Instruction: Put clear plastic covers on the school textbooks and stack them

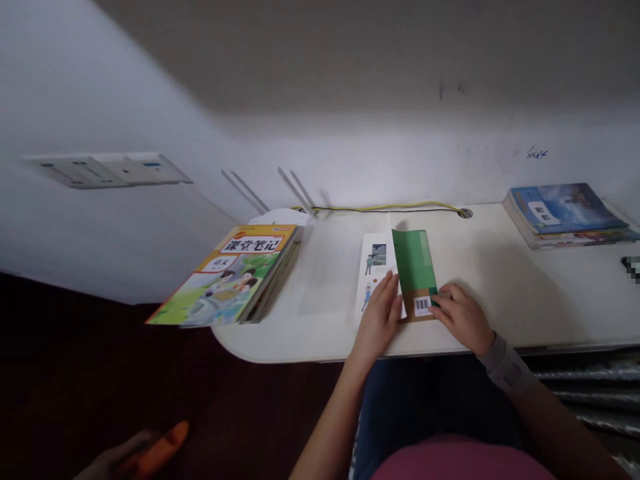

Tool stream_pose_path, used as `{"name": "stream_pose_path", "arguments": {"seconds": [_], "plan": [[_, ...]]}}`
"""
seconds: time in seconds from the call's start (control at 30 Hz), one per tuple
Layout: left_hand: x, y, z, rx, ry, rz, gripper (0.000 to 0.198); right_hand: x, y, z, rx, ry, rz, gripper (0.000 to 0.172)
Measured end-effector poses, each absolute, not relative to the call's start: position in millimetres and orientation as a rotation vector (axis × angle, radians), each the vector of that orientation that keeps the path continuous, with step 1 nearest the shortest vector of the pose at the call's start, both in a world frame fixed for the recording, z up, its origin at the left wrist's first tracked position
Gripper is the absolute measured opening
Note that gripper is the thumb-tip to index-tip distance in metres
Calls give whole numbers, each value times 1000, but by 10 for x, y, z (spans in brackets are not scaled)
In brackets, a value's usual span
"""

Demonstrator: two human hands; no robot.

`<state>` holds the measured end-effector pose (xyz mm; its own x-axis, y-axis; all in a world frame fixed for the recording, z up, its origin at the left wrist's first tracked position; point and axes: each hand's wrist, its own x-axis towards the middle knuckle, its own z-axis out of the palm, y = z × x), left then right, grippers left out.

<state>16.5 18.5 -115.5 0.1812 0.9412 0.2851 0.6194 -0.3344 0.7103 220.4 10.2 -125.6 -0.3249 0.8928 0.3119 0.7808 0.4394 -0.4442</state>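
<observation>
A booklet with a green and brown cover (411,261) lies on the white desk in front of me, a barcode near its lower edge. Its white page with small printed figures (370,267) is folded over to the left. My left hand (383,313) rests on that page, fingers together and pointing up along the fold. At the cover's lower right corner, my right hand (461,313) has its thumb and fingertips closed on the edge, with a grey band round the wrist.
Stacked books (225,280) overhang the left end of the desk (280,343). Another book stack (570,210) sits at the back right, near a dark object at the right edge. A yellow cable (390,207) runs along the wall. An orange item (165,448) is low on the left.
</observation>
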Motion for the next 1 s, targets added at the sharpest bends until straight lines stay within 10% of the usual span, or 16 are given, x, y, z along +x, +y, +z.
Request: {"name": "stream_pose_path", "arguments": {"seconds": [0.23,0.63,1.0], "plan": [[228,147,-1228,2073,1400,1077,50,1807,222,-1207,-1189,-1708,1149,25],[362,-144,-981,2363,1509,1506,55,1610,314,-1215,-1114,-1328,1460,41],[1107,229,-1249,2729,1448,376,62,2890,-65,-1353,-1802,-2101,-124,43]]}}
